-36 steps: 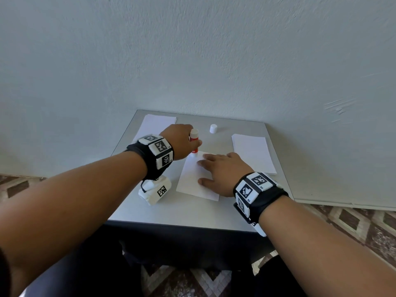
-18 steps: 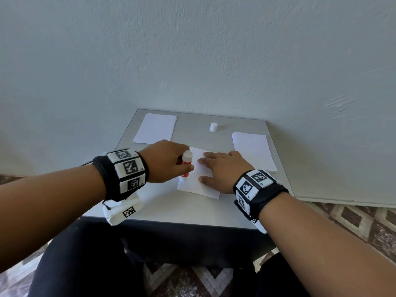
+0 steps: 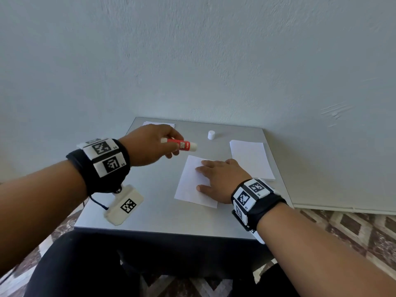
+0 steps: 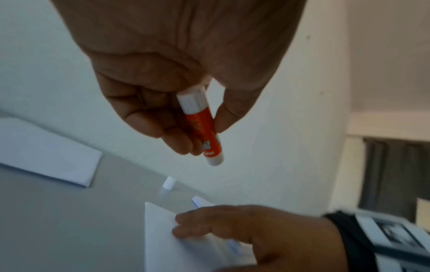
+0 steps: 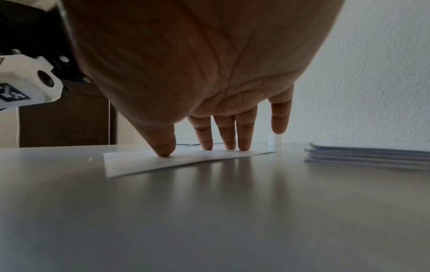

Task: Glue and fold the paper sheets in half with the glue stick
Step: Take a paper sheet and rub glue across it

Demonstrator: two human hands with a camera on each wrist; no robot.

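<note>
Glue stick (image 3: pixel 181 145) lies sideways in the left hand (image 3: pixel 150 144), lifted clear beyond the right hand (image 3: pixel 222 179), which lies flat with straight fingers on the paper sheet (image 3: pixel 188 183). Left wrist view: thumb and fingertips pinch the uncapped barrel (cap (image 4: pixel 168 182) beyond). Right wrist view: fingertips (image 5: pixel 229 145) pin the sheet; keep them firm and set the stick aside before folding.

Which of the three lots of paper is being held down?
The single sheet in the middle: the right hand presses it flat. The stack at the right and the paper at the back left lie untouched.
</note>
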